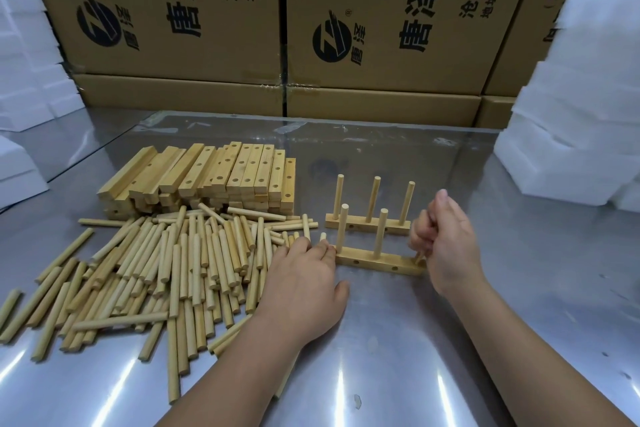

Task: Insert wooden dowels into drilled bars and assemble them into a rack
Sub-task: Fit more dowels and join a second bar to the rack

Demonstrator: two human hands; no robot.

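Observation:
Two drilled wooden bars lie on the metal table. The far bar [367,226] carries three upright dowels. The near bar [377,262] has two upright dowels, and my right hand [446,236] grips a third dowel [419,257] at the bar's right end; most of it is hidden in my fist. My left hand [304,284] rests on the table at the near bar's left end, and a short dowel tip [323,236] shows above its fingertips. A big heap of loose dowels [166,274] lies to the left, with a stack of drilled bars [214,177] behind it.
Cardboard boxes [346,28] wall off the back of the table. White foam blocks stand at the right [571,114] and at the left [27,62]. The shiny table surface [415,357] spreads out in front of the bars.

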